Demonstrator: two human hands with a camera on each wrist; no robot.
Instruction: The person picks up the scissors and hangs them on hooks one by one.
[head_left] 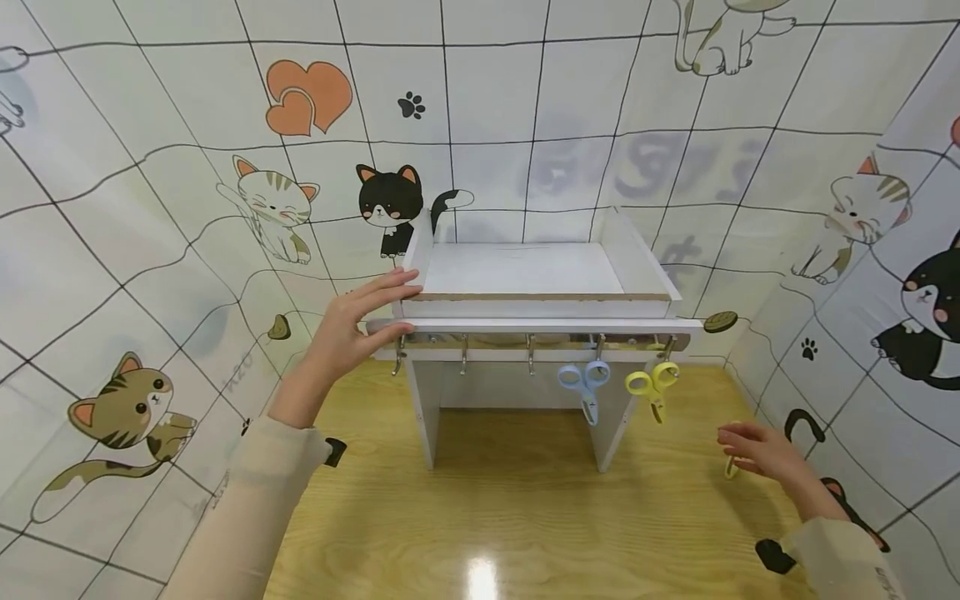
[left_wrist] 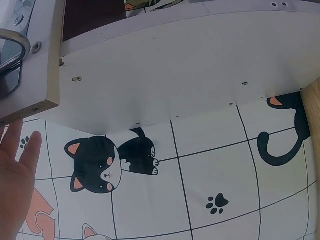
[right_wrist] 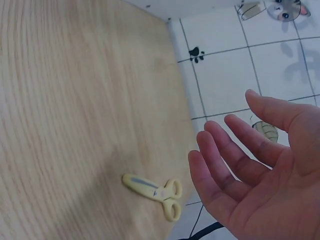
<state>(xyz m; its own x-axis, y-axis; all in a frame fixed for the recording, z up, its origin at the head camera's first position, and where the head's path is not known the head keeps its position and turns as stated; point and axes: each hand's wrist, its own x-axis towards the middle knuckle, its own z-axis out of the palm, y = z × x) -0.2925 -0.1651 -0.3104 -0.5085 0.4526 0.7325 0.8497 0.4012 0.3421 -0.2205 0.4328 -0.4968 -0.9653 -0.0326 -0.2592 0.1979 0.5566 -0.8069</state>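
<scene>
My left hand [head_left: 348, 329] rests at the left end of a white shelf [head_left: 547, 307], fingers fairly straight along its side and thumb across the front rail. In the left wrist view, the fingers [left_wrist: 31, 147] show beside the shelf's edge. Blue scissors [head_left: 584, 382] and yellow scissors [head_left: 652, 384] hang from hooks under the rail. My right hand [head_left: 768, 454] is held over the right side of the table, relaxed and slightly bent. In the right wrist view, its palm shows nothing held, and another pair of yellow scissors [right_wrist: 152, 192] lies on the table beside the fingers.
Metal hooks [head_left: 463, 354] with nothing on them line the left and middle of the rail. The shelf stands on white side panels [head_left: 420, 412] on a wood-grain table [head_left: 517, 500]. A cat-patterned white sheet [head_left: 495, 100] surrounds the table at the back and sides.
</scene>
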